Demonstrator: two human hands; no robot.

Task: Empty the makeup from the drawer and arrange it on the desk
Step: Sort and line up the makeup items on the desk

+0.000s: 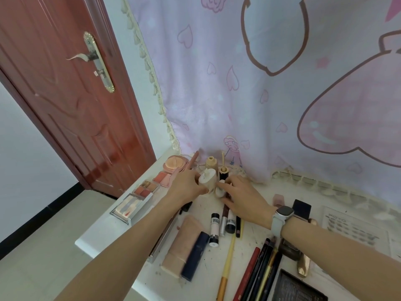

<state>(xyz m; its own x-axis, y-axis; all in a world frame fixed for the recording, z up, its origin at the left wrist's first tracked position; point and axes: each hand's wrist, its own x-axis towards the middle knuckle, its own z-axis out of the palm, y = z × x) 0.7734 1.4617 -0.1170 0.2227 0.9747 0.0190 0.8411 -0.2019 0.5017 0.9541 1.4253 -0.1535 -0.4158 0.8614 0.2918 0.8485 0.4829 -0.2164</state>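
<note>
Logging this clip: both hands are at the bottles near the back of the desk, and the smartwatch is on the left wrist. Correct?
Not quite. In the head view the smartwatch sits on the right wrist, not the left. Both the left hand and right hand are indeed at the bottles.

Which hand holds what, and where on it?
Left hand grips the beige bottle round its body. Right hand pinches a small white-capped bottle near its top.

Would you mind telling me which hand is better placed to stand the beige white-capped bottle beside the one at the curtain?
The left hand: it already grips the beige white-capped bottle, while the right hand holds a smaller white-capped item.
</note>
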